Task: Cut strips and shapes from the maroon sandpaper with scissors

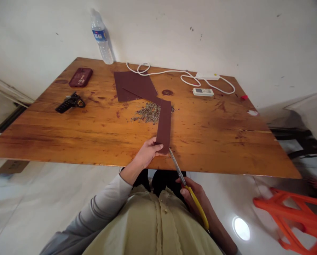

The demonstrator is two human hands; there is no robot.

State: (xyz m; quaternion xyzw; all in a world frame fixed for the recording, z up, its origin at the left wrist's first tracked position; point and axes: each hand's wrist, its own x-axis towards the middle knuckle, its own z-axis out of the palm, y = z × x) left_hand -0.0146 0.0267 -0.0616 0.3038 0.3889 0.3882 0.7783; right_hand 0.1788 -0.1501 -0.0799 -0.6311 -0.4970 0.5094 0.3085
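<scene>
A long dark maroon strip (164, 124) is pinched near its lower end by my left hand (146, 153), thumb on top. Its near edge looks finely notched. My right hand (195, 196) grips scissors (178, 170) with yellow handles, and their tips touch or nearly touch the strip's lower right corner. The blades look closed or almost so. Behind the strip lies a pile of small dark clippings (149, 112). Farther back is a larger maroon sheet (133, 85), with a narrow pointed maroon piece (142, 95) lying across it.
On the wooden table (214, 141) are a clear bottle (102, 44), a maroon case (80, 77), a black clamp-like object (70, 102), a white cable (166, 72) with a power strip (207, 76), and a small white device (203, 92). An orange stool (293, 216) stands at lower right.
</scene>
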